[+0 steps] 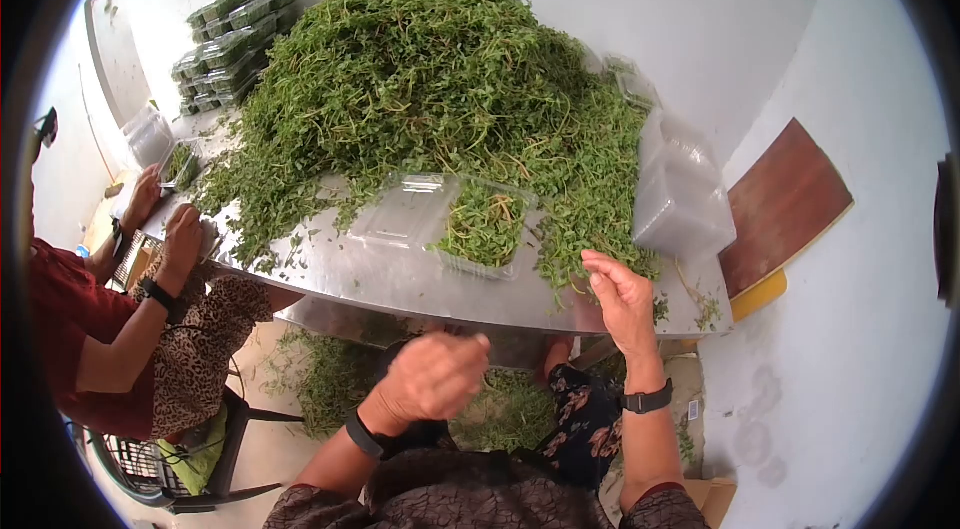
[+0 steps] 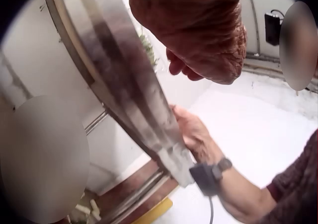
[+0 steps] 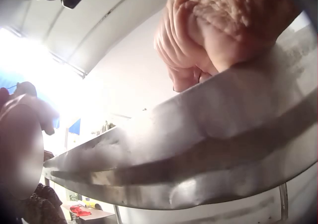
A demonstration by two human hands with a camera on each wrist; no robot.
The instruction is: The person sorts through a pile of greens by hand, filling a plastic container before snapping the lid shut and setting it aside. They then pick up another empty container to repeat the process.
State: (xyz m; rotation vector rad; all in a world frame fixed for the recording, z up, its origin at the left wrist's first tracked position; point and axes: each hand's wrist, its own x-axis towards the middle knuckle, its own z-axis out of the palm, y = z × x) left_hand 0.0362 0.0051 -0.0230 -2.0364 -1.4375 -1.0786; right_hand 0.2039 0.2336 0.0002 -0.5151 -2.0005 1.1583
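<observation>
My left hand [image 1: 435,374], blurred, is in front of the table edge with its fingers curled. Its palm side is hidden, and I cannot tell if it holds anything. Over the right part of the table edge, my right hand [image 1: 622,304] has its fingers extended beside loose greens, nothing visible in it. Between and beyond the hands, a clear plastic clamshell box lies open on the metal table [image 1: 420,291]. Its base holds leafy greens [image 1: 484,227], and its transparent lid [image 1: 405,211] is folded out to the left. A big heap of green stems [image 1: 420,79] rises behind it.
Nested empty clear boxes [image 1: 683,191] stand at the table's right. Filled boxes [image 1: 230,44] are stacked back left. Another person [image 1: 110,339] sits at left, hands by a box [image 1: 180,164]. A brown board [image 1: 790,209] leans on the right wall. Greens [image 1: 330,379] lie under the table.
</observation>
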